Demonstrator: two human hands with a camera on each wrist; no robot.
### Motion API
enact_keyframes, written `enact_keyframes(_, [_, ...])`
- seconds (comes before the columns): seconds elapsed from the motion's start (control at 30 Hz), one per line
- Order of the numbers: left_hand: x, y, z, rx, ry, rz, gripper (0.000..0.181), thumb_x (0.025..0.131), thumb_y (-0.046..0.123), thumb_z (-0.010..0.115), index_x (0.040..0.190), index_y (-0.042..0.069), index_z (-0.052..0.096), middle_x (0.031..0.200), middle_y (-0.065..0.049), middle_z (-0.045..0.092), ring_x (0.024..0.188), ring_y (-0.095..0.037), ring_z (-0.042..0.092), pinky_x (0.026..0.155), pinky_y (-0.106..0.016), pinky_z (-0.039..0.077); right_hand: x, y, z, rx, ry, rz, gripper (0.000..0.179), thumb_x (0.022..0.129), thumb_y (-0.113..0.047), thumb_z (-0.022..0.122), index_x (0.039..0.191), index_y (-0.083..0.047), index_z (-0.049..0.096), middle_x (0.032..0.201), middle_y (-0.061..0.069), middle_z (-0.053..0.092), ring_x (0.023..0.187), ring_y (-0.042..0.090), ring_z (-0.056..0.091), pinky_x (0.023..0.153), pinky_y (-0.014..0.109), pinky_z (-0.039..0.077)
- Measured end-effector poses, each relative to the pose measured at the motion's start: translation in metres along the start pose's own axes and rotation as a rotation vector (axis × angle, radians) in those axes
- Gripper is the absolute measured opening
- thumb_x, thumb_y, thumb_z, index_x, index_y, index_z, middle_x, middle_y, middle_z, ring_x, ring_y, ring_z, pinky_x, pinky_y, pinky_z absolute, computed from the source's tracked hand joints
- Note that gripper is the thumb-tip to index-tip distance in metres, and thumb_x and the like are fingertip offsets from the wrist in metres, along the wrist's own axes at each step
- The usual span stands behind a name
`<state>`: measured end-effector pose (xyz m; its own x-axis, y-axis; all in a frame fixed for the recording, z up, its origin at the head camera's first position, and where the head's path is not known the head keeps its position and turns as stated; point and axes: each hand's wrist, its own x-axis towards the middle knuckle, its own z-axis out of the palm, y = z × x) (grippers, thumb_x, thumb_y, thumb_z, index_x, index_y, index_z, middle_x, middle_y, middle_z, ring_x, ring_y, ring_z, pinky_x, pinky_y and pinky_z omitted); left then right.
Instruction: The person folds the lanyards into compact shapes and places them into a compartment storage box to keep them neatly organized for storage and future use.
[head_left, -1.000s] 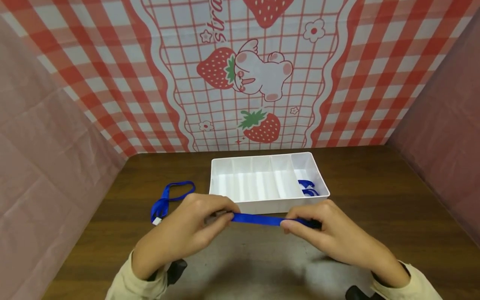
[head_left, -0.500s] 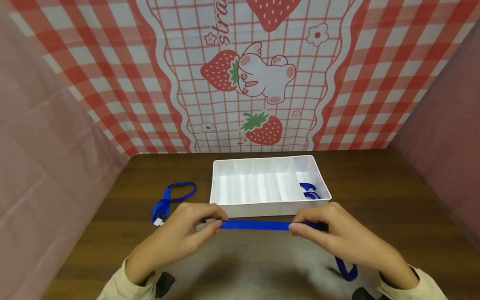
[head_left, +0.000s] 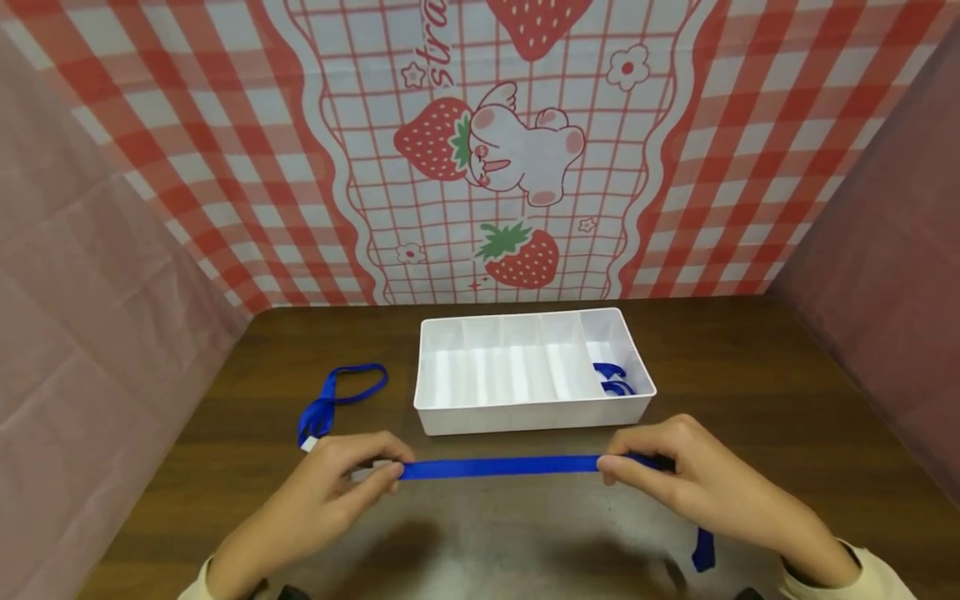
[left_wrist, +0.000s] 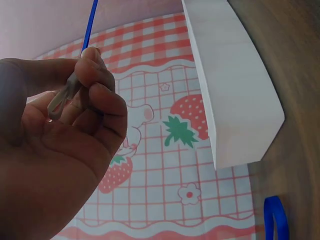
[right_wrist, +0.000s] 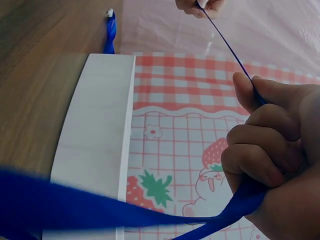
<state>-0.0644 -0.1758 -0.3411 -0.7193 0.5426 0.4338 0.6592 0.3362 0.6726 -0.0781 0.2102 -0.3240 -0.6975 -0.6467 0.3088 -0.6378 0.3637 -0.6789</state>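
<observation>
A blue lanyard (head_left: pixel 502 467) is stretched level between both hands, in front of the white box. My left hand (head_left: pixel 330 492) pinches its left end between thumb and fingers; a pale, loop-shaped clip (left_wrist: pixel 59 106) pokes out of that grip in the left wrist view. At the other end my right hand (head_left: pixel 697 475) pinches the strap with thumb and forefinger. Its other fingers curl round more of the band, seen in the right wrist view, where a slack length of strap (right_wrist: pixel 100 205) trails from the palm. In the head view, a dangling strap end (head_left: pixel 703 550) shows below that hand.
The white divided box (head_left: pixel 536 417) stands behind the hands on the wooden table (head_left: pixel 757 375). Its rightmost compartment holds folded blue bands (head_left: pixel 611 371). Another blue lanyard (head_left: pixel 322 408) with a white end lies left of the box. A strawberry-patterned cloth (head_left: pixel 517 250) hangs behind.
Both hands have moved apart and slightly toward the body, so a longer stretch of lanyard shows between them. The box and the lanyard on the table stay put.
</observation>
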Motion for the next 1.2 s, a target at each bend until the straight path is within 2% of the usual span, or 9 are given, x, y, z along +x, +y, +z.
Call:
enact_keyframes(0.1, [-0.008,0.000,-0.001,-0.008,0.030,-0.011,0.023,0.095,-0.002,0.062,0.103,0.019,0.068,0.081,0.012,0.064,0.066,-0.004,0.059,0.053,-0.023,0.049,-0.004,0.001,0.000,-0.011,0.011,0.005,0.026,0.097,-0.007,0.064,0.088,-0.031,0.066,0.066,-0.021,0.043,0.057,-0.008,0.035,0.047,0.015,0.037])
enact_keyframes(0.2, [-0.015,-0.001,-0.001,-0.013,0.061,-0.036,0.025,0.095,-0.002,0.062,0.103,0.020,0.068,0.080,0.010,0.063,0.064,-0.004,0.058,0.050,-0.023,0.048,-0.010,0.004,0.001,-0.013,0.027,-0.002,0.028,0.096,-0.005,0.065,0.087,-0.032,0.066,0.069,-0.022,0.049,0.059,-0.007,0.038,0.048,0.015,0.038])
enact_keyframes(0.33, [-0.023,-0.008,0.002,-0.032,0.090,-0.059,0.025,0.095,-0.003,0.062,0.102,0.020,0.068,0.079,0.007,0.063,0.061,-0.002,0.053,0.047,-0.022,0.045,-0.018,0.012,0.002,-0.005,0.035,-0.007,0.028,0.095,-0.003,0.064,0.087,-0.030,0.066,0.073,-0.018,0.059,0.061,-0.005,0.043,0.050,0.017,0.042])
enact_keyframes(0.4, [-0.026,-0.013,0.003,-0.036,0.103,-0.074,0.023,0.094,-0.003,0.063,0.101,0.019,0.068,0.078,0.006,0.063,0.060,-0.002,0.052,0.046,-0.022,0.044,-0.022,0.017,0.001,-0.012,0.039,0.002,0.028,0.095,-0.003,0.065,0.086,-0.030,0.066,0.071,-0.018,0.057,0.061,-0.005,0.043,0.050,0.018,0.042])
enact_keyframes(0.57, [-0.033,-0.029,0.004,-0.085,0.128,-0.161,0.020,0.095,-0.002,0.062,0.099,0.017,0.069,0.078,0.003,0.065,0.064,-0.005,0.057,0.046,-0.024,0.044,-0.036,0.032,-0.001,-0.030,0.050,0.029,0.031,0.094,-0.002,0.066,0.084,-0.031,0.064,0.067,-0.019,0.049,0.059,-0.007,0.039,0.049,0.017,0.038])
enact_keyframes(0.67, [-0.035,-0.037,0.002,-0.127,0.132,-0.209,0.017,0.096,0.000,0.062,0.099,0.015,0.069,0.078,0.001,0.065,0.067,-0.008,0.060,0.048,-0.026,0.046,-0.041,0.039,-0.004,-0.037,0.061,0.037,0.031,0.093,-0.001,0.066,0.084,-0.031,0.065,0.067,-0.018,0.052,0.059,-0.006,0.040,0.048,0.018,0.037])
enact_keyframes(1.0, [-0.039,-0.049,-0.011,-0.154,0.129,-0.221,0.015,0.098,-0.001,0.058,0.100,0.010,0.068,0.081,-0.004,0.062,0.065,-0.005,0.058,0.051,-0.030,0.050,-0.055,0.062,-0.011,-0.007,0.093,0.163,0.028,0.095,-0.001,0.064,0.085,-0.026,0.068,0.072,-0.013,0.061,0.064,0.006,0.050,0.052,0.024,0.041])
enact_keyframes(1.2, [-0.043,-0.056,-0.014,-0.157,0.128,-0.244,0.013,0.098,0.000,0.059,0.100,0.010,0.068,0.080,-0.005,0.062,0.056,-0.006,0.050,0.044,-0.027,0.042,-0.063,0.075,-0.013,0.030,0.059,0.185,0.027,0.097,0.000,0.060,0.085,-0.024,0.067,0.073,-0.006,0.063,0.067,0.012,0.054,0.055,0.026,0.042])
